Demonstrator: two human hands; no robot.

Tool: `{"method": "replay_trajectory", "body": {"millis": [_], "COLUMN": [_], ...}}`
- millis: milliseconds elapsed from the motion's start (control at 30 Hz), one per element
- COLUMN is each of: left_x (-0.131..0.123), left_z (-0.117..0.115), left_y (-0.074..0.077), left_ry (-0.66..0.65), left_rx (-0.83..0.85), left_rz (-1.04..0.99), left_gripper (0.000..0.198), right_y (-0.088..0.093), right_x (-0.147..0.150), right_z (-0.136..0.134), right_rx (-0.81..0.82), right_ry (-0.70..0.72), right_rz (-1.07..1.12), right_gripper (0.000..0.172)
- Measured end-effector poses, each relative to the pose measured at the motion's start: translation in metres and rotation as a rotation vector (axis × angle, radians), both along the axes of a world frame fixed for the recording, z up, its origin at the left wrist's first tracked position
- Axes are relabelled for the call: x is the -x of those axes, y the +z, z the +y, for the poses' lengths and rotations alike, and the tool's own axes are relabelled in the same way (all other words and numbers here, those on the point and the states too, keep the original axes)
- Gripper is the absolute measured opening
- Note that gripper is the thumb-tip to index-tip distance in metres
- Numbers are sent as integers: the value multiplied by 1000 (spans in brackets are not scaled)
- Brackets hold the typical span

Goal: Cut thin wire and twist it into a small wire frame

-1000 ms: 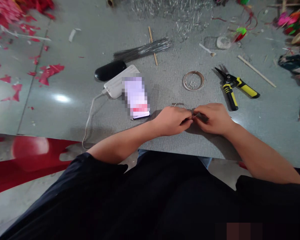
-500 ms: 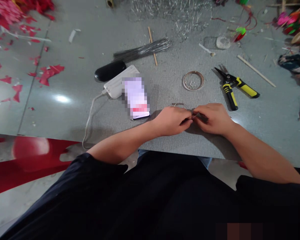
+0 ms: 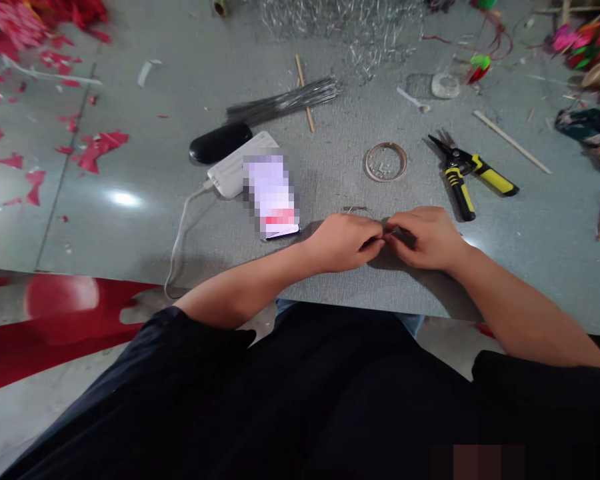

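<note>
My left hand (image 3: 347,241) and my right hand (image 3: 423,235) rest together on the grey table (image 3: 330,193) near its front edge. Both are closed in a pinch on a thin piece of metal wire (image 3: 391,231) that shows only as a short bit between the fingertips. A small curl of wire (image 3: 356,209) pokes out just behind my left hand. What else the fingers cover is hidden.
A phone (image 3: 271,195) lies on a white power bank (image 3: 236,167) with a cable, beside a black case (image 3: 220,141). Behind the hands lie a tape ring (image 3: 385,161), yellow-handled snips (image 3: 466,172), a bundle of straight wires (image 3: 286,100), wooden sticks and red paper scraps (image 3: 97,145).
The hands stay almost still, with only slight finger movement on the wire. The view has shifted a touch.
</note>
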State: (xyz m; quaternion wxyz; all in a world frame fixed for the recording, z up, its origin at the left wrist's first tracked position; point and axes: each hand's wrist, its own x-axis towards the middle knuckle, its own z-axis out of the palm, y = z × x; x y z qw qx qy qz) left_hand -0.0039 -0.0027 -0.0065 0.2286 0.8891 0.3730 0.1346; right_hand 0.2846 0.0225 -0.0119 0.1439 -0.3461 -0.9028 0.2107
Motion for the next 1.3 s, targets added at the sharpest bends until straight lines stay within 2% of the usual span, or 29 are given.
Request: {"method": "replay_trajectory", "body": {"millis": [700,1300], "left_x": [1,1], "left_z": [0,0], "left_y": [1,-3], "left_ry": [-2,-13], "left_rx": [5,-2], "left_rz": [0,14], "left_gripper": [28,29], "right_y": [0,1], "right_x": [-1,0], "right_z": [1,2], "right_rx": [-8,27], "right_ry": [13,25], "right_rz": [-19,-32], "right_gripper": [22,26]}}
